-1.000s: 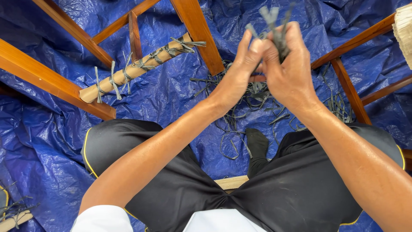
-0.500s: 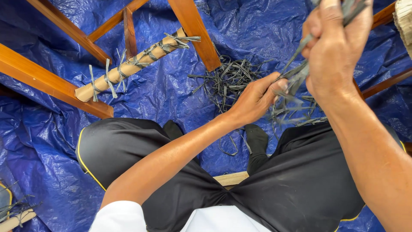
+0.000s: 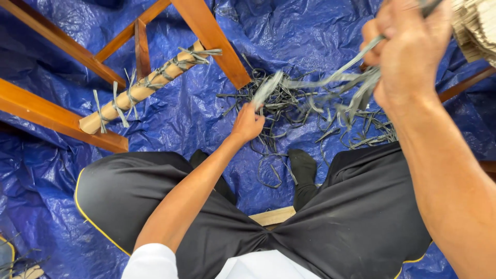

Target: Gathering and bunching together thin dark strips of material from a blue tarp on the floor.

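Here, right hand (image 3: 408, 49) raised above the tarp (image 3: 196, 119), fingers clenched around grey strips (image 3: 336, 82); left hand (image 3: 247, 124) low over it, pinching their other end

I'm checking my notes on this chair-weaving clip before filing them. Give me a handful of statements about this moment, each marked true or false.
1. The right hand is raised and grips a bunch of grey strips. True.
2. The left hand rests on the person's knee. False: it reaches down to the strips, pinching their lower end above the tarp.
3. The floor is covered by a blue tarp. True.
4. The tarp is bare of cuttings. False: a pile of loose strips lies scattered on it.
5. The pale wooden rung has strips knotted around it. True.
6. The person wears white trousers. False: the trousers are black with a yellow edge.
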